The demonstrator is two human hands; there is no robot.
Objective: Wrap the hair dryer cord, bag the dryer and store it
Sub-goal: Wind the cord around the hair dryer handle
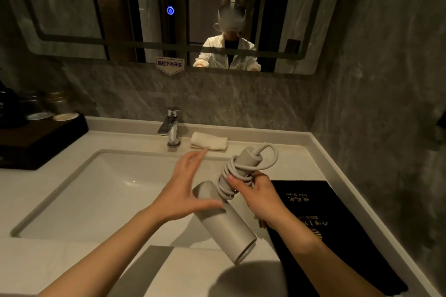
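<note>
Presently the right hand [259, 196] grips the hair dryer [225, 220] handle, fingers [235, 182] pressed over the coiled cord [233, 171]. Left hand [185, 190] fingers spread, thumb touching the barrel beside them.

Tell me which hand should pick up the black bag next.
Left. The right hand is clamped on the dryer and its wound cord; the left hand is open, though the black bag lies on the right.

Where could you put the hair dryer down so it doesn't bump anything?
Bare counter lies in front of the sink, below the dark tray. The right side is crowded: the black bag fills it, with a folded towel beside the faucet.
</note>
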